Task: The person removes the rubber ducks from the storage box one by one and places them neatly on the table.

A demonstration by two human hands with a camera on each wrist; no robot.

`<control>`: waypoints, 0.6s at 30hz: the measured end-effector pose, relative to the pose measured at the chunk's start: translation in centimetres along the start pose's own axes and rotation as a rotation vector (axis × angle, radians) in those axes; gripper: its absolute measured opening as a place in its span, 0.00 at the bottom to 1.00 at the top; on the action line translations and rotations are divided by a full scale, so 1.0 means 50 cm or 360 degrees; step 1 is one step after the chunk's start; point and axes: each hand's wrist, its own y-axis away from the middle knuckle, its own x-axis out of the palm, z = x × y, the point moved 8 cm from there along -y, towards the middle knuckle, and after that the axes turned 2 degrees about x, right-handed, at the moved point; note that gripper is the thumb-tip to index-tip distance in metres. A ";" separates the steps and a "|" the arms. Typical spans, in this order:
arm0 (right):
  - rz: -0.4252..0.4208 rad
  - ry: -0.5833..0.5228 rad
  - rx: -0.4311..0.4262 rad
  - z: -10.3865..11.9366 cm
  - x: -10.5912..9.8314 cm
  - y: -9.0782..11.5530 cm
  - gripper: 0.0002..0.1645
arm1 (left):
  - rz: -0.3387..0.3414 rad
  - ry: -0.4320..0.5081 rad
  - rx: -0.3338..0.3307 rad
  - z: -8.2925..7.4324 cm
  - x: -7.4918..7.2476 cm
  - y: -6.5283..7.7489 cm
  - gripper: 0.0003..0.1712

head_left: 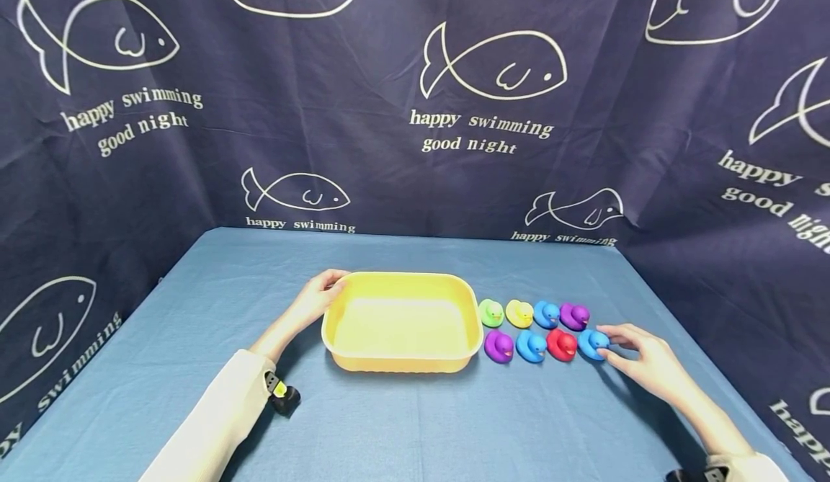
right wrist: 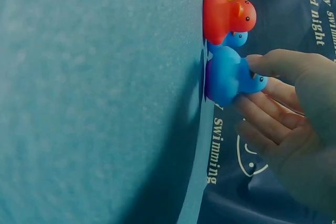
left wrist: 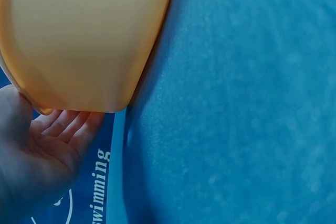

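Note:
A yellow plastic tub (head_left: 402, 364) stands on the table with nothing inside it. My left hand (head_left: 319, 296) holds the tub at its far left corner; in the left wrist view the thumb of the left hand (left wrist: 50, 150) lies at the rim and the fingers reach behind the wall. At the right end of the near row, my right hand (head_left: 648, 359) pinches a blue rubber duck (head_left: 591, 345) between thumb and fingers. The right wrist view shows this blue duck (right wrist: 224, 77) at the table surface, beside a red duck (right wrist: 218, 17).
Right of the tub, two rows of rubber ducks sit close together. The far row has green (head_left: 491, 313), yellow (head_left: 519, 314), blue (head_left: 546, 315) and purple (head_left: 574, 316) ducks. Nearer are purple (head_left: 498, 346), blue (head_left: 530, 346) and red ones. A dark printed curtain (head_left: 402, 107) surrounds the blue-covered table (head_left: 415, 431).

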 end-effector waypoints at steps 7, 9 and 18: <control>0.0015 0.0020 -0.0039 -0.001 0.005 0.001 0.22 | 0.0002 0.0019 -0.0003 0.001 0.000 0.000 0.19; 0.0027 0.0024 -0.0039 -0.001 0.006 0.001 0.22 | 0.0004 0.0021 -0.0010 0.002 0.001 0.000 0.19; 0.0072 0.0041 -0.0012 -0.006 0.011 -0.001 0.22 | -0.0002 0.0002 -0.0004 -0.003 -0.001 0.001 0.19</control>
